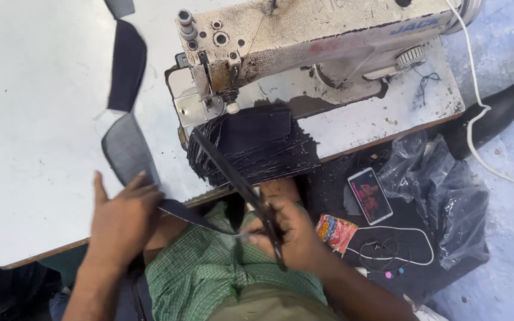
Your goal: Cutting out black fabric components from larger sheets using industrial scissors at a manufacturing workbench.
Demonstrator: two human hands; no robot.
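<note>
Left hand (123, 217) is pressed flat on the near edge of the white tabletop (37, 119), fingers spread and pinning down the end of a dark cloth strip (127, 145). That strip snakes away from the hand up across the tabletop toward the far side, grey face showing near the hand, darker further up. A thin dark band runs from under the left hand across to the right hand, stretched over the green checked shirt (200, 273).

Right hand (287, 238) sits off the tabletop edge, just over the lap, fingers clenched through the handles of a pair of scissors (236, 178). The long dark blades point up and away from the hand, slanting toward the sewing machine (304, 41), tips lying over a thick stack of dark cloth pieces (263, 142) piled right under the machine's needle end. Whether the blades are parted, I cannot tell.

So the strip lies under and just beyond the left hand; the stack sits between the two hands, a bit further out.

Off to the right, a phone (371, 195), a small colourful packet (335, 232), a white cable (400, 246) and a dark plastic bag (447, 196).
</note>
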